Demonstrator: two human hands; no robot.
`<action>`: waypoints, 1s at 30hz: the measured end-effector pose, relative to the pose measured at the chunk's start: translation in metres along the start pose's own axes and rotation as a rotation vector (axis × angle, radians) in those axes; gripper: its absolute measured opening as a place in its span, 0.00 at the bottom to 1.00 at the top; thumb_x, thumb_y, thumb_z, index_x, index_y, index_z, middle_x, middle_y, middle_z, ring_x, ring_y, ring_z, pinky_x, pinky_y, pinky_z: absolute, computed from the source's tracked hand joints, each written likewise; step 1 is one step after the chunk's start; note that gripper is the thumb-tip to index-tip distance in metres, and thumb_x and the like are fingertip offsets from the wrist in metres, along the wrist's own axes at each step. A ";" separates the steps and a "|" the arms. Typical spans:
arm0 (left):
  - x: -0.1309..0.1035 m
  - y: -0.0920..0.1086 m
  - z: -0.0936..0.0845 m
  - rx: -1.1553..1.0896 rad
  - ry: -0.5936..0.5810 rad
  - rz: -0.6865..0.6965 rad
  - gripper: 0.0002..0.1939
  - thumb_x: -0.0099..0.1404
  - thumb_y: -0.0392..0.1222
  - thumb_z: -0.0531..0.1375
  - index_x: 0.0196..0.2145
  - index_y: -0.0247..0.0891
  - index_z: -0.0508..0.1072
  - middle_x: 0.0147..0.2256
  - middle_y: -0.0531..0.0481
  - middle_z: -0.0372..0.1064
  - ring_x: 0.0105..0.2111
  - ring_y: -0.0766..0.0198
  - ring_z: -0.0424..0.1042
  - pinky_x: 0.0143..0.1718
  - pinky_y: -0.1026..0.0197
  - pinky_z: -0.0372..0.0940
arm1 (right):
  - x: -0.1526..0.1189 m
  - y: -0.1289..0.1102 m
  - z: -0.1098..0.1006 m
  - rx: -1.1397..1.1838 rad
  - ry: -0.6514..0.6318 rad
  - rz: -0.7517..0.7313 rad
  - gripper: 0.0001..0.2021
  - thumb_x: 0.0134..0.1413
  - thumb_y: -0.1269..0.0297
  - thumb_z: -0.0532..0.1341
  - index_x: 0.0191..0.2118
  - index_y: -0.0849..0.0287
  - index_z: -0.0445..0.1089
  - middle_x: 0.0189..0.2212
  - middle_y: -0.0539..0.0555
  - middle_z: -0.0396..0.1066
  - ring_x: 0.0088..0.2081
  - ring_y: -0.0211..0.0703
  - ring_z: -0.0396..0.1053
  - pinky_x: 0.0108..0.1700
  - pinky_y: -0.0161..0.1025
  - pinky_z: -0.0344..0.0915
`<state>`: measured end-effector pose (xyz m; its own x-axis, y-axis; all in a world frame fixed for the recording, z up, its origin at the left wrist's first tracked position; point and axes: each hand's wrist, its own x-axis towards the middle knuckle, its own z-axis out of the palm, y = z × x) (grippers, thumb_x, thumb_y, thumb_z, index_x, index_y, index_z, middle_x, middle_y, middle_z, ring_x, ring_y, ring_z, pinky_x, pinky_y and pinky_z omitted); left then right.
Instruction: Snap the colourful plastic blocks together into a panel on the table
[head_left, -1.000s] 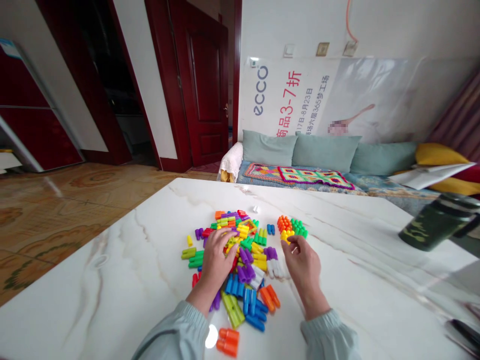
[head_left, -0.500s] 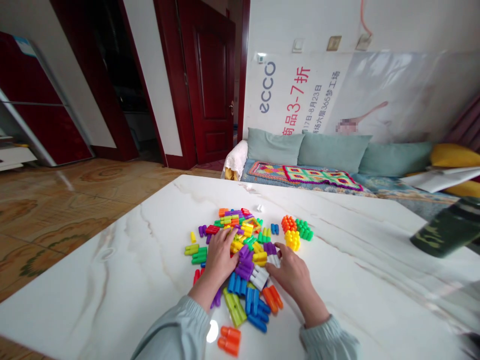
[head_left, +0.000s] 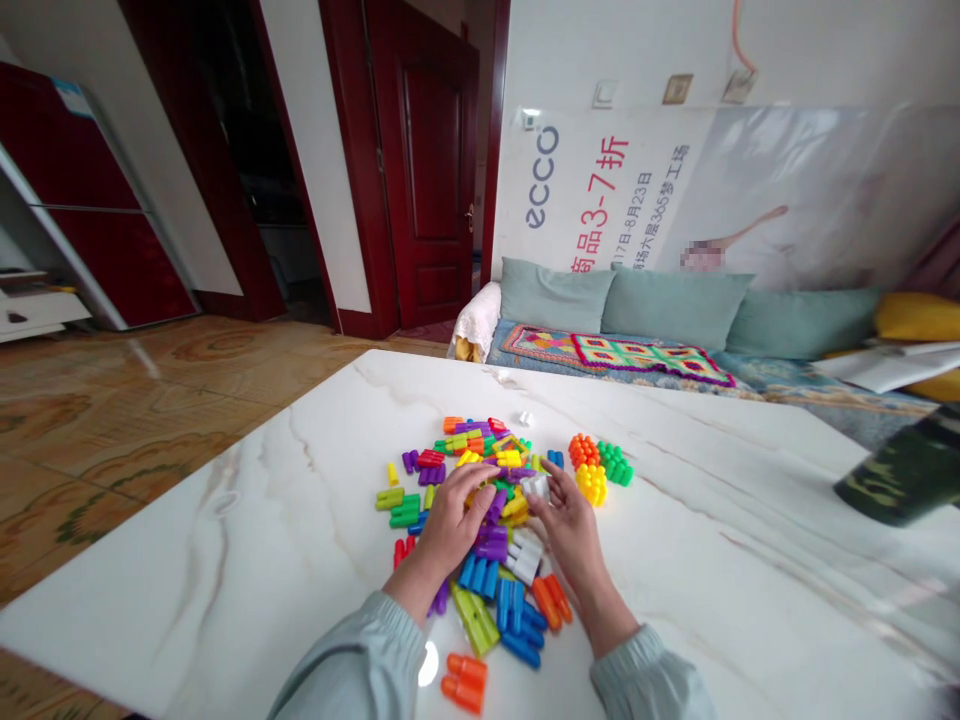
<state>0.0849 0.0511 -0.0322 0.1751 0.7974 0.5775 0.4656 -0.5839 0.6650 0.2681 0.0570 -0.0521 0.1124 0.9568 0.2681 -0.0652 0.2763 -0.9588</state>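
Colourful plastic blocks lie in a loose pile on the white marbled table (head_left: 225,560). My left hand (head_left: 454,515) is over the middle of the pile, fingers curved beside a purple block (head_left: 493,506); what its fingertips hold, if anything, is hidden. My right hand (head_left: 566,515) grips a white block (head_left: 535,487) between thumb and fingers, at the pile's right side. Below the hands are another white block (head_left: 524,556), a blue block (head_left: 478,574) and a lime green block (head_left: 475,618). An orange block (head_left: 464,683) lies apart at the near edge.
Orange (head_left: 583,451), green (head_left: 616,463) and yellow (head_left: 592,485) knobbly clusters stand right of the pile. A small white piece (head_left: 526,419) lies behind it. A camouflage-patterned object (head_left: 904,470) is at the table's right. Behind is a sofa with green cushions (head_left: 675,308).
My right hand has lifted slightly and now has the white block in its fingers. My left hand has shifted a little to the right. The view has turned slightly.
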 end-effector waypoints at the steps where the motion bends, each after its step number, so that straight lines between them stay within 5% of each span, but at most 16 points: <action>1: -0.001 0.002 -0.002 -0.010 -0.007 0.013 0.17 0.71 0.45 0.54 0.55 0.43 0.71 0.54 0.44 0.69 0.57 0.56 0.66 0.59 0.49 0.61 | -0.001 -0.003 0.001 0.012 -0.001 -0.007 0.28 0.46 0.52 0.69 0.51 0.57 0.67 0.40 0.57 0.75 0.41 0.48 0.75 0.38 0.42 0.73; 5: -0.003 0.005 -0.002 0.011 -0.113 0.107 0.30 0.65 0.48 0.61 0.63 0.44 0.61 0.61 0.44 0.61 0.62 0.52 0.58 0.63 0.46 0.55 | -0.007 -0.014 0.002 -0.180 -0.058 -0.109 0.19 0.47 0.55 0.69 0.44 0.58 0.72 0.36 0.56 0.76 0.36 0.46 0.74 0.37 0.41 0.71; 9: -0.002 -0.001 0.006 0.076 -0.130 0.110 0.24 0.66 0.41 0.61 0.59 0.45 0.67 0.53 0.45 0.71 0.55 0.54 0.67 0.58 0.47 0.62 | -0.010 -0.014 0.003 -0.337 -0.131 -0.214 0.16 0.53 0.58 0.65 0.47 0.58 0.75 0.39 0.56 0.75 0.36 0.44 0.71 0.36 0.39 0.69; 13: -0.001 -0.004 0.008 0.077 -0.071 0.075 0.13 0.68 0.40 0.58 0.49 0.42 0.75 0.46 0.45 0.74 0.49 0.57 0.71 0.54 0.51 0.66 | -0.006 -0.004 0.000 -0.376 -0.053 -0.153 0.18 0.55 0.56 0.62 0.48 0.60 0.74 0.37 0.56 0.75 0.33 0.44 0.70 0.36 0.41 0.68; 20: -0.002 -0.013 0.008 0.307 0.094 -0.022 0.18 0.65 0.41 0.60 0.53 0.42 0.72 0.54 0.42 0.66 0.57 0.52 0.64 0.59 0.45 0.61 | -0.007 0.004 0.001 -0.393 -0.093 -0.158 0.16 0.59 0.53 0.58 0.41 0.59 0.77 0.40 0.58 0.71 0.38 0.46 0.71 0.36 0.40 0.68; 25: -0.003 -0.020 0.011 0.388 -0.022 -0.103 0.26 0.62 0.48 0.63 0.57 0.40 0.70 0.56 0.38 0.64 0.58 0.45 0.63 0.58 0.40 0.61 | -0.009 0.004 0.002 -0.440 -0.178 -0.198 0.14 0.60 0.55 0.58 0.39 0.57 0.77 0.40 0.58 0.71 0.43 0.49 0.70 0.39 0.41 0.68; 30: -0.001 -0.016 0.010 0.273 -0.032 -0.076 0.17 0.60 0.39 0.64 0.48 0.40 0.76 0.46 0.43 0.71 0.50 0.52 0.69 0.54 0.46 0.65 | -0.009 0.003 0.003 -0.419 -0.229 -0.224 0.13 0.60 0.57 0.58 0.41 0.57 0.77 0.41 0.58 0.71 0.45 0.48 0.70 0.46 0.44 0.68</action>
<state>0.0859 0.0617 -0.0481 0.1559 0.8442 0.5129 0.6940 -0.4631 0.5513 0.2636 0.0496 -0.0574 -0.1448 0.8868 0.4389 0.3430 0.4611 -0.8184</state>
